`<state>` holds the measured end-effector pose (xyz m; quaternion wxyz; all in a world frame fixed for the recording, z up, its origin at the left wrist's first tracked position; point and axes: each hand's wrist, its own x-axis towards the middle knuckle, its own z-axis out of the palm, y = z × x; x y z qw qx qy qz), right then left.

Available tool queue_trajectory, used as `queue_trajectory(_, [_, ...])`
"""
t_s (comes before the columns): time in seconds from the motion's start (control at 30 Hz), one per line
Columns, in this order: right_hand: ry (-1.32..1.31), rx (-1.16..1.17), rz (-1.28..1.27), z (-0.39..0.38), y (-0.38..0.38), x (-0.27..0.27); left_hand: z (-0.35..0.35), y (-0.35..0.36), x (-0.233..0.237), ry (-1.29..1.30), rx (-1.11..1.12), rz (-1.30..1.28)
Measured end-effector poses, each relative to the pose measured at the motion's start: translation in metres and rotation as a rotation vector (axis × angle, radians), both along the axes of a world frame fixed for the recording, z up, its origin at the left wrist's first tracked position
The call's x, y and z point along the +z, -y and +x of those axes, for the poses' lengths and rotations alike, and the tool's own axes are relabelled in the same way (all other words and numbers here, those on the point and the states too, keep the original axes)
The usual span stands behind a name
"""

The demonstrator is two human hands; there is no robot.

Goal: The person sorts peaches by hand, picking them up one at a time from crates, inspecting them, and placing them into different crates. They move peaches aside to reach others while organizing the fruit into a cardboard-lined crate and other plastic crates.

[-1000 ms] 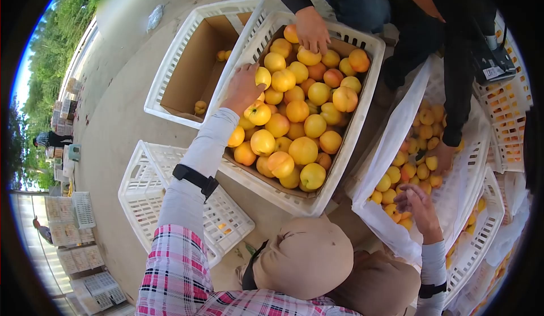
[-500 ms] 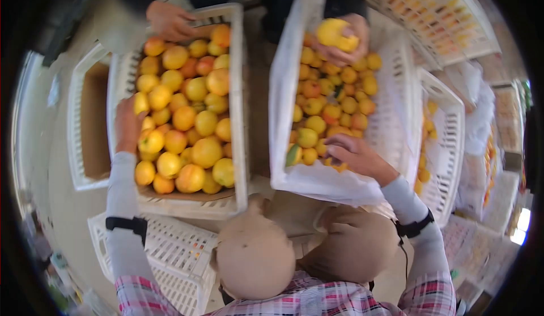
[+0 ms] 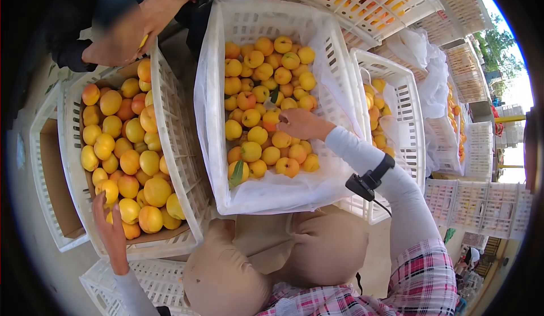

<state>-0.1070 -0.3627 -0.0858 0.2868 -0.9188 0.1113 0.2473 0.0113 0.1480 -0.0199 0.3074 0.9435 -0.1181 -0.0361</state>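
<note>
My left hand (image 3: pixel 112 231) is at the near left edge of the left crate (image 3: pixel 180 163), fingers apart, against yellow-orange apricots (image 3: pixel 129 162). No fruit is plainly gripped in it. My right hand (image 3: pixel 303 124) reaches over the right crate (image 3: pixel 211 106), which has a white liner (image 3: pixel 283 194). Its half-bent fingertips touch or nearly touch a reddish apricot (image 3: pixel 270 119) in the pile; the hand is not wrapped round it. The apricots in the right crate look smaller, with a green leaf (image 3: pixel 236 173) among them near the left corner.
Across from me, another person's hands (image 3: pixel 127 30) are close together above the left crate, with a bit of yellow fruit between them. A crate with cardboard (image 3: pixel 59 186) stands at far left. More fruit crates (image 3: pixel 416 123) line the right. An upturned white crate (image 3: pixel 141 282) lies near my knees.
The view has swung right. My right hand has moved from the lined crate's near edge to over its middle right. The other person's hands have come together over the left crate.
</note>
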Motion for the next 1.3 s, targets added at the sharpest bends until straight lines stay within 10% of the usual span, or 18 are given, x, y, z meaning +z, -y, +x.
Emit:
queue_trajectory(0.5, [0.571, -0.32, -0.632, 0.122, 0.09, -0.05, -0.092, 0.015, -0.026, 0.183, 0.096, -0.013])
queue_trajectory(0.67, [0.855, 0.238, -0.874, 0.167, 0.094, -0.068, -0.092, 0.019, -0.025, 0.225, 0.072, 0.056])
queue_trajectory(0.9, [0.692, 0.188, -1.026, 0.192, 0.093, -0.085, -0.091, 0.021, -0.022, 0.191, 0.073, 0.039])
queue_trajectory(1.23, [0.896, -0.162, -0.201, 0.109, 0.037, 0.008, -0.089, 0.021, -0.021, 0.214, 0.054, 0.022])
queue_trajectory(1.3, [0.527, -0.501, 0.657, 0.094, 0.015, 0.028, -0.088, 0.023, -0.021, 0.227, 0.05, 0.006])
